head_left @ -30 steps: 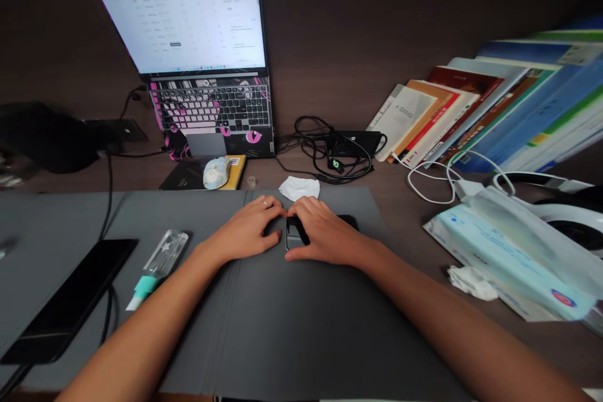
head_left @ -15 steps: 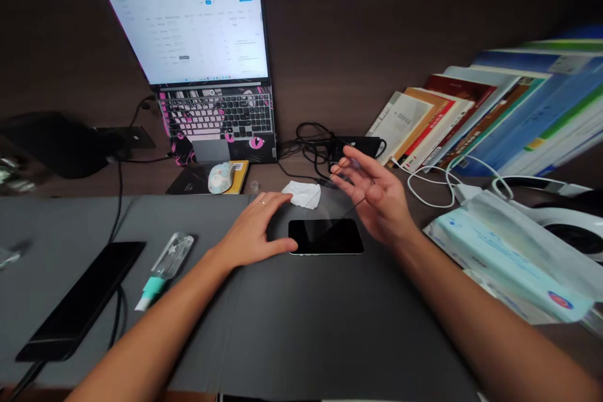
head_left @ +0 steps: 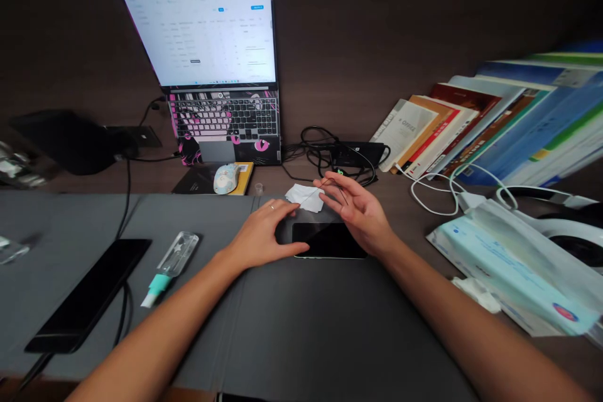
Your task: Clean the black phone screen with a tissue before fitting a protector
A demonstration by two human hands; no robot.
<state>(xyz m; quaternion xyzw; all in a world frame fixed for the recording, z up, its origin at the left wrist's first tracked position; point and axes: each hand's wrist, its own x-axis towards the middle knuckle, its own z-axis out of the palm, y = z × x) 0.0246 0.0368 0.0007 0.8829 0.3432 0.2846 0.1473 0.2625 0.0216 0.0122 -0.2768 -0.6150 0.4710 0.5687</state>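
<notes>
The black rectangular smartphone (head_left: pixel 325 240) lies flat, screen up, on the dark grey mat (head_left: pixel 282 326) covering the counter. The left hand (head_left: pixel 264 232) is spread wide, its thumb at the phone's left end. Above the phone's right part, the right hand (head_left: pixel 360 210) holds a thin, clear, dark-edged sheet (head_left: pixel 343 195). A crumpled white tissue (head_left: pixel 307 196) lies just beyond.

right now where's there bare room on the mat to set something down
The widest bare patch is the grey mat nearer you than the phone, between the left forearm and the right forearm. A smaller one lies between the bottle, the mouse and the left hand. It is crowded at right: books, tissue pack and headphones.
</notes>
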